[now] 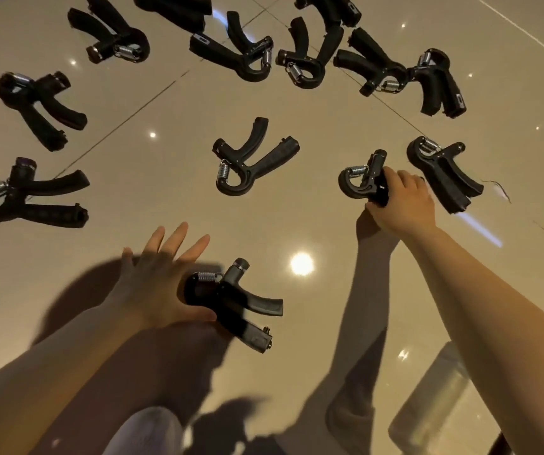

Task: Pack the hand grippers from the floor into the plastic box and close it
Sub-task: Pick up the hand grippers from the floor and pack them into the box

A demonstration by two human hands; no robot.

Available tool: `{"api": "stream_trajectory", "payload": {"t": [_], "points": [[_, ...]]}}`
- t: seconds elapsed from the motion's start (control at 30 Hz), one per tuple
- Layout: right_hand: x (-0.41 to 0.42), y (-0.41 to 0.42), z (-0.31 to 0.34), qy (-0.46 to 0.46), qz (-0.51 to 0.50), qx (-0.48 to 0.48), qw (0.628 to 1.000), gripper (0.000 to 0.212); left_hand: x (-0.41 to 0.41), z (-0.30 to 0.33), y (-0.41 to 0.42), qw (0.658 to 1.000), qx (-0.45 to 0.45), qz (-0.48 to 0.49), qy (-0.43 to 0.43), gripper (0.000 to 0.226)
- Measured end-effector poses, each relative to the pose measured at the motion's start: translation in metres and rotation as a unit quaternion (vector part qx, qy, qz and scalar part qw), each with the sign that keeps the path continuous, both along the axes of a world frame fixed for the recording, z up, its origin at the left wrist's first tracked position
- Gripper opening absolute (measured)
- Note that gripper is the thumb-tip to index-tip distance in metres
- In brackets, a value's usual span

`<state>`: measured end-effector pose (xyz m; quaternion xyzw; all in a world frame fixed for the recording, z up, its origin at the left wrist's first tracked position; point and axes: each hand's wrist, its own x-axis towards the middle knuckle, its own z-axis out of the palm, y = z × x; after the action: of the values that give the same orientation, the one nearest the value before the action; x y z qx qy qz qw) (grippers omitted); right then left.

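Note:
Several black hand grippers with steel springs lie scattered on the shiny beige tile floor [296, 221]. My right hand [402, 205] grips the handles of one hand gripper [361, 178] at the right. My left hand [159, 277] has its fingers spread, and its thumb touches the head of another hand gripper [234, 300] at the lower centre. A loose gripper [250, 159] lies in the middle, and one [444, 172] lies just right of my right hand. A clear plastic box [434, 399] shows blurred at the bottom right, partly behind my right forearm.
More grippers lie along the far edge [241, 50] and at the left [30, 195]. My knee in light fabric [145, 431] shows at the bottom centre. A thin wire or string [497, 188] lies on the floor at the right.

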<state>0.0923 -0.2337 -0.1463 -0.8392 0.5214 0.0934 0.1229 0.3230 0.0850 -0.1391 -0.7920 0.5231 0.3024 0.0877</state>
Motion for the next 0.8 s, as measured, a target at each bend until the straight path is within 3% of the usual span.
{"api": "stream_trajectory", "payload": {"t": [0.1,0.23,0.47,0.57,0.67,0.8], "points": [[-0.005,-0.003,-0.007,-0.006,0.020,-0.017,1.000,0.061,0.002,-0.008,0.001,0.997,0.075,0.006,0.028,0.133],[-0.008,-0.010,0.006,0.043,0.037,0.020,0.998,0.070,0.004,-0.005,0.001,0.997,0.072,0.000,0.035,0.126],[-0.017,0.028,0.020,0.108,0.049,0.081,0.990,0.087,0.000,-0.003,0.000,0.997,0.067,0.012,0.032,0.137],[-0.028,0.054,0.024,0.122,0.073,0.102,0.985,0.090,-0.007,0.000,-0.003,0.999,0.022,0.033,0.020,0.133],[-0.042,0.086,0.023,0.122,0.082,0.118,0.982,0.097,-0.031,-0.002,-0.006,0.983,-0.107,-0.152,-0.013,0.127],[-0.059,0.125,0.025,0.118,0.098,0.114,0.982,0.095,-0.072,-0.002,-0.020,0.927,-0.164,-0.338,0.005,0.126]]}}
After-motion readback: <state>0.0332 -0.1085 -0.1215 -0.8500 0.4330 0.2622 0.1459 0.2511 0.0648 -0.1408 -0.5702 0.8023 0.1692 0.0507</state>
